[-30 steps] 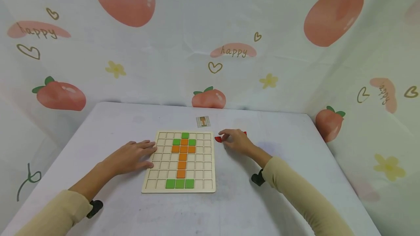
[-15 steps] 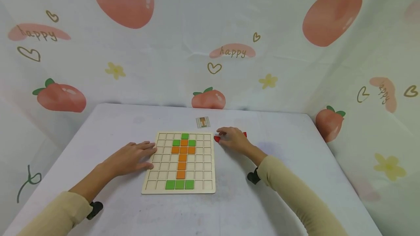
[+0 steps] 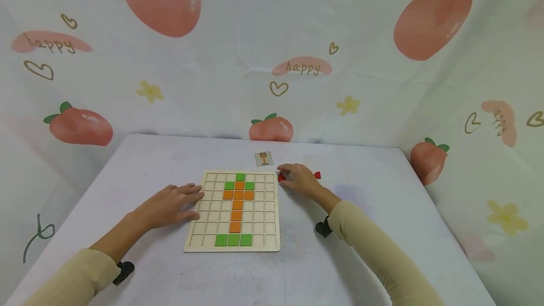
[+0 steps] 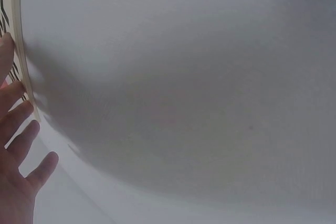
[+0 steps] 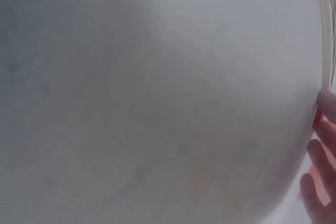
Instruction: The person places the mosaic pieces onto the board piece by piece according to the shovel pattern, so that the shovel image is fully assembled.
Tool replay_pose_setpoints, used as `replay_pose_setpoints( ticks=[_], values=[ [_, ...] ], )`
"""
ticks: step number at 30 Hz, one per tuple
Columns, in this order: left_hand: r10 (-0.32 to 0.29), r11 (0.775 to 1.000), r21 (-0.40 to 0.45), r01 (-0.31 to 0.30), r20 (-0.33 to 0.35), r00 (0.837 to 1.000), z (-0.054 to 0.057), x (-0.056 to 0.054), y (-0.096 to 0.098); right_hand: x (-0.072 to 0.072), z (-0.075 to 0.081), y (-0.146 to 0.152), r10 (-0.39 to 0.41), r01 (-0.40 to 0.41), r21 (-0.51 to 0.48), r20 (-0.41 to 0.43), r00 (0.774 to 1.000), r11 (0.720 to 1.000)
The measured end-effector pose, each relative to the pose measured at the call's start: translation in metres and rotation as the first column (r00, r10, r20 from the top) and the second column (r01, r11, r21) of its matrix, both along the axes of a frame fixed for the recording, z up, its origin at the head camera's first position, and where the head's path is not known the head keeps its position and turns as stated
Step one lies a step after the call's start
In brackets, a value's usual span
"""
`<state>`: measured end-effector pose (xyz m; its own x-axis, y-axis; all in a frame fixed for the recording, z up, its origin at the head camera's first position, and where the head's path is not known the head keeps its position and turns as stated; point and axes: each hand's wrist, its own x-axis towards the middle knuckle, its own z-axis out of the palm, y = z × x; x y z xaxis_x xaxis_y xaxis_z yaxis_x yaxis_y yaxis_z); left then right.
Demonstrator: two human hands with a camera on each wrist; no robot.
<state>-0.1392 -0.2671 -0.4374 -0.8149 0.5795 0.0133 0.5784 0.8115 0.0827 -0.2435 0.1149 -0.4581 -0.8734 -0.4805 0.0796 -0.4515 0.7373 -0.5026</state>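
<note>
A pale wooden grid board (image 3: 212,244) lies on the table, with orange tiles (image 3: 237,205) and green tiles (image 3: 233,240) set in its cells. My left hand (image 3: 165,207) rests with extended fingers at the board's left edge, which the left wrist view also shows. Near the upper right corner, my right hand (image 3: 301,181) pinches a small red piece (image 3: 281,177) between thumb and finger; the hand hides part of it. In the right wrist view, that red piece (image 5: 317,117) shows between the fingertips beside the board's edge.
Another red piece (image 3: 317,174) lies behind the right hand, partly covered by it. A small pattern card (image 3: 264,158) lies beyond the board. A printed cloth (image 3: 221,84) hangs behind the white table (image 3: 170,268).
My right hand has shifted a little left, toward the board's upper right corner, uncovering more of the red piece behind it. The left hand and the board have stayed put.
</note>
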Motion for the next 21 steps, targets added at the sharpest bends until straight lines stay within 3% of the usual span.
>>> replay_pose_setpoints(
  ticks=[21],
  values=[
    [0.0,1.0,0.002,0.0,0.005,1.0,-0.0017,-0.0007,-0.0012,-0.0025,0.003,-0.007,0.004,-0.005,-0.021,-0.042,0.999,1.0]
  ],
)
